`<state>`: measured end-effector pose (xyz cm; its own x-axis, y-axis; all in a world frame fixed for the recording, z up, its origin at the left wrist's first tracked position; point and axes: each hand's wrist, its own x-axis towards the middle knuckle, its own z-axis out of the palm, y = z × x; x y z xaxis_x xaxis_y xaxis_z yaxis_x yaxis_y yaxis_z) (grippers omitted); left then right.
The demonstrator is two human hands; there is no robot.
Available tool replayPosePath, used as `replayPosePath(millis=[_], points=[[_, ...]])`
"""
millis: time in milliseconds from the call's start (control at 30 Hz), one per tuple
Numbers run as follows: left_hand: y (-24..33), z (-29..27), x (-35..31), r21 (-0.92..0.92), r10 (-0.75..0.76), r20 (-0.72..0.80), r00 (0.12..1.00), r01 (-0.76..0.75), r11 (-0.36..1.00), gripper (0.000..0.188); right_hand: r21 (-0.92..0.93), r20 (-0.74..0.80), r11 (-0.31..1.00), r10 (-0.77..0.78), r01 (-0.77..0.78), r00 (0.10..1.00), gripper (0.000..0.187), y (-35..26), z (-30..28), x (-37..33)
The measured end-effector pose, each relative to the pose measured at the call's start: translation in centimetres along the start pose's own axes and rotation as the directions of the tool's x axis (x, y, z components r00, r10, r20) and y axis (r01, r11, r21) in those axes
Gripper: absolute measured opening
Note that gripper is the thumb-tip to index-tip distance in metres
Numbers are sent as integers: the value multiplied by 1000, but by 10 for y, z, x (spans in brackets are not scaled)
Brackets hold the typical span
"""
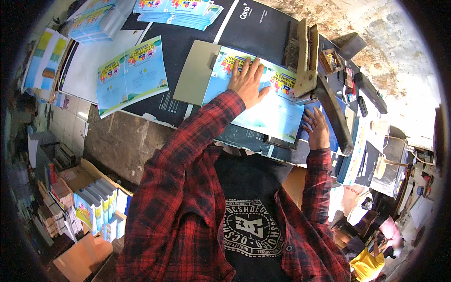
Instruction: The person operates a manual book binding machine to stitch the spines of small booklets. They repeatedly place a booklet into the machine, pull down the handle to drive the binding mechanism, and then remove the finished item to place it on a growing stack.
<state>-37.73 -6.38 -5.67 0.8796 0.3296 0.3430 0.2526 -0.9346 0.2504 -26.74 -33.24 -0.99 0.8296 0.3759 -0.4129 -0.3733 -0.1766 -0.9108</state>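
A printed blue and green cover sheet [270, 120], open flat with a fold down its middle, lies on the table. My left hand [249, 84] presses flat on it, fingers spread. At the sheet's right edge is my right hand [317, 128], fingers slightly bent and apart, with nothing visible in them. Beside that hand a long dark lever [334, 113] slants down from a worn metal device [306, 61], whose kind I cannot make out. The sheet's right end reaches the foot of this device. A greyish board [195, 73] lies partly under the sheet's left side.
Another open printed cover [132, 75] lies to the left. Stacks of printed covers [178, 11] stand at the back. A small wooden box [331, 61] sits behind the lever. Booklets fill a cardboard box [84, 171] at lower left. Other people, one in a yellow shirt [368, 265], are at lower right.
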Motion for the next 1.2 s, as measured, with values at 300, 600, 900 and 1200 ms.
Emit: replayPosePath(millis=[300, 600, 900, 1200], points=[[4, -1, 1, -21, -41, 58, 997, 42, 999, 73, -60, -40, 993, -107, 104, 993, 54, 4, 12, -7], [57, -26, -53, -76, 135, 55, 989, -131, 988, 75, -44, 65, 998, -52, 55, 997, 62, -3, 16, -9], [69, -15, -67, -127, 107, 118, 987, -91, 988, 76, -255, 21, 853, -467, 456, 884, 57, -162, 11, -37], [77, -19, -64, -161, 93, 108, 990, -75, 984, 74, -901, 415, -142, -552, 409, 723, 95, -28, 73, -88]])
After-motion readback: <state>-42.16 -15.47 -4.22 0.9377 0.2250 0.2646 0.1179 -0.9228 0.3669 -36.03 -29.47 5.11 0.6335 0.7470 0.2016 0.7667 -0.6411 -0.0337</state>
